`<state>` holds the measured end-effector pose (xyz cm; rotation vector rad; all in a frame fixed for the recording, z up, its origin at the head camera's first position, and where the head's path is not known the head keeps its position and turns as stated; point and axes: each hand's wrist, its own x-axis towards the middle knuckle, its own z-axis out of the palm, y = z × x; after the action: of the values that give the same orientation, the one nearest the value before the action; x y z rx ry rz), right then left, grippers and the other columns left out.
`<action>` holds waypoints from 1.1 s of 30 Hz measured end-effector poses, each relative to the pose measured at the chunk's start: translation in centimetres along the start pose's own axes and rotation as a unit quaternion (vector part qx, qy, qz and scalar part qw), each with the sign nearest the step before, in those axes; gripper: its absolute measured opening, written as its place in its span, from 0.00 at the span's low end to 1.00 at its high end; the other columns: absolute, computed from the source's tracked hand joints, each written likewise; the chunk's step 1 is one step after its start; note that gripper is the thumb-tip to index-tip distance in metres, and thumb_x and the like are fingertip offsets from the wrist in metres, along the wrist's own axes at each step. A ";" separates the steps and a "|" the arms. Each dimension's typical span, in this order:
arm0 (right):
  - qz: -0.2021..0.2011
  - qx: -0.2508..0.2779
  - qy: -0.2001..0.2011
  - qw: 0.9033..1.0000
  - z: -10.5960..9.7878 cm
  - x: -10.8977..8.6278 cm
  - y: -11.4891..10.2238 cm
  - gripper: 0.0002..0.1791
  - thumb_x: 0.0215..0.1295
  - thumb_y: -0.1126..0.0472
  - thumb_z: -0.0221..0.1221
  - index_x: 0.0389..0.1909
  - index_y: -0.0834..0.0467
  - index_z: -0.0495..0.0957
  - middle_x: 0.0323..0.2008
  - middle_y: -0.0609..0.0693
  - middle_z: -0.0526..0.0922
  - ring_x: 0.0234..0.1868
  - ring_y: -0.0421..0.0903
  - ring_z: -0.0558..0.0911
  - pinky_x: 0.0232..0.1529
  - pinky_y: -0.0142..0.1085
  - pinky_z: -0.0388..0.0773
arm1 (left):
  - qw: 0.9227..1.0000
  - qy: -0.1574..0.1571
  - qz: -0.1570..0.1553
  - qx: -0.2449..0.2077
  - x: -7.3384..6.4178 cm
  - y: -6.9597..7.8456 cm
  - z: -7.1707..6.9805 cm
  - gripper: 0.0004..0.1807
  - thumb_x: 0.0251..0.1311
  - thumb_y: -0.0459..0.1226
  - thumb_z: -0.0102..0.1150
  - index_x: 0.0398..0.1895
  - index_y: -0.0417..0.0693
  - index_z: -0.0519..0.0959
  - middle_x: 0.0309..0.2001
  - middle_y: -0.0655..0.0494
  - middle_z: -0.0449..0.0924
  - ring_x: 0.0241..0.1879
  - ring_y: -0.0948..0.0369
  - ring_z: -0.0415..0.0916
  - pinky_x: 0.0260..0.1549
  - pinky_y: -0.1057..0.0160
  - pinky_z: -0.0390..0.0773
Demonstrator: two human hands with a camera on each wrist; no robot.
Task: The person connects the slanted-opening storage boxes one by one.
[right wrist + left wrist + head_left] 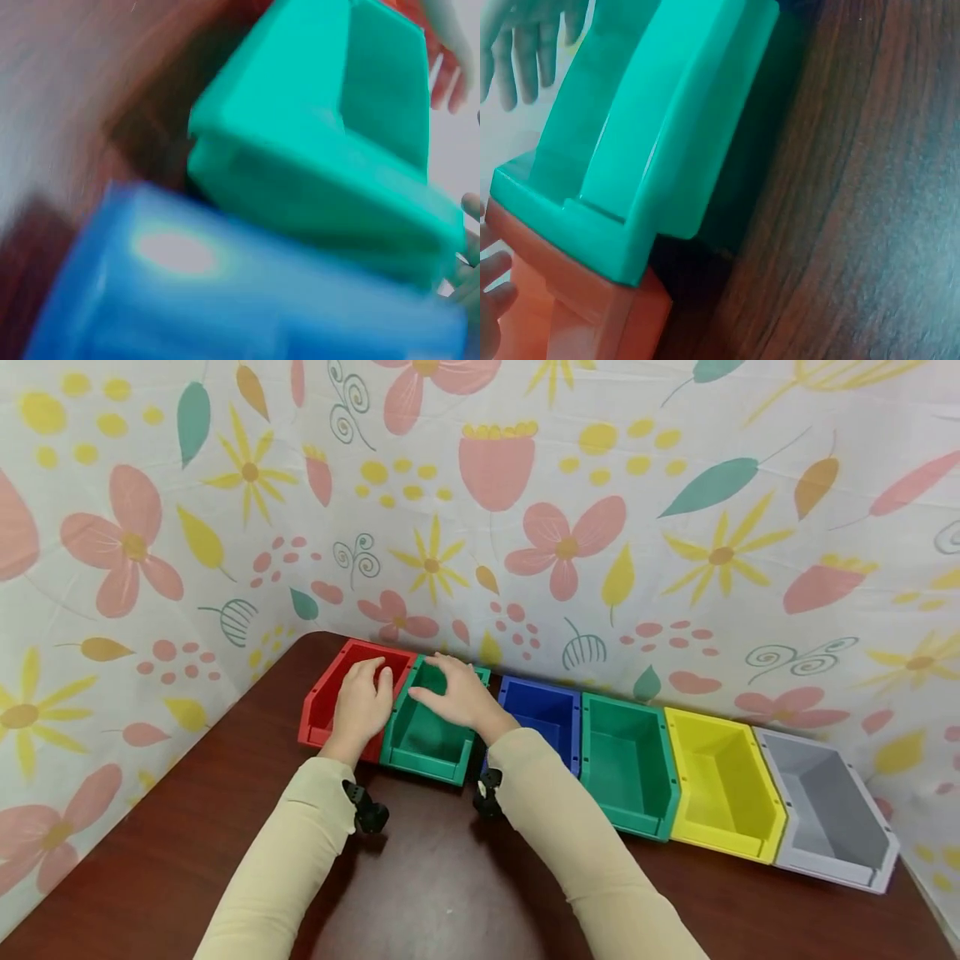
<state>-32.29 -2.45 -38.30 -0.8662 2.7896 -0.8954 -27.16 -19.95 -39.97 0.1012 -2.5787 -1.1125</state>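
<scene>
- Far left of the row, the red bin [337, 693] sits on the dark wooden worktop [450, 877], hard against the flowered cloth backdrop [150, 527].
- The left hand [362, 700] lies over the red bin's right wall, where it meets the neighbouring bin, fingers fairly straight and together; I cannot tell whether it presses or just rests there.
- Next along, the green bin [423, 735] stands touching the red one, its open front turned toward the person. The left wrist view shows the two walls flush, with no gap between them.
- The right hand [459, 693] is spread over the green bin's back right corner, fingers loosely extended, thumb pointing into the opening; nothing is clamped in it.
- Judging by the look, this bin is light, hollow moulded plastic: stiff walls, smooth and a bit slippery, not fragile. It should slide easily on the worktop and tip if pushed high up.
- Best hold, I reckon: the thick top rim or the two side walls, one hand each side, or the low front lip.
- Right of it comes a blue bin [543, 714], very close in the blurred right wrist view, then a second green bin [626, 760], a yellow bin [720, 785] and a grey bin [828, 810], side by side.
</scene>
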 end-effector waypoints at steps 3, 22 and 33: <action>0.011 0.003 0.001 1.000 -1.3 -1.0 0.7 0.38 0.63 0.38 0.52 0.70 0.50 0.60 0.72 0.53 0.57 0.73 0.52 0.57 0.71 0.53 0.52 | 0.999 -0.035 -0.002 0.001 0.1 0.3 0.5 0.28 0.70 0.47 0.42 0.67 0.41 0.64 0.67 0.43 0.63 0.65 0.46 0.62 0.61 0.44 0.65; 0.151 0.114 0.005 0.982 -11.9 -11.4 6.4 0.30 0.71 0.49 0.47 0.70 0.56 0.58 0.67 0.62 0.66 0.65 0.59 0.69 0.60 0.52 0.69 | 0.995 -0.091 -0.043 -0.007 0.2 1.2 2.5 0.31 0.65 0.43 0.46 0.70 0.45 0.60 0.65 0.44 0.67 0.57 0.47 0.70 0.49 0.48 0.76; 0.234 0.344 -0.021 0.909 -13.2 -17.1 6.5 0.35 0.73 0.49 0.45 0.73 0.63 0.49 0.69 0.69 0.56 0.65 0.63 0.67 0.59 0.49 0.70 | 0.996 -0.073 -0.051 -0.012 0.0 0.5 2.3 0.29 0.64 0.43 0.48 0.69 0.47 0.62 0.32 0.42 0.82 0.21 0.54 0.73 0.22 0.63 0.70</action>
<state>-24.47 17.88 -32.57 -0.0962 2.1910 -1.5567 -27.87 -18.01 -41.12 0.1538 -2.7157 -1.2293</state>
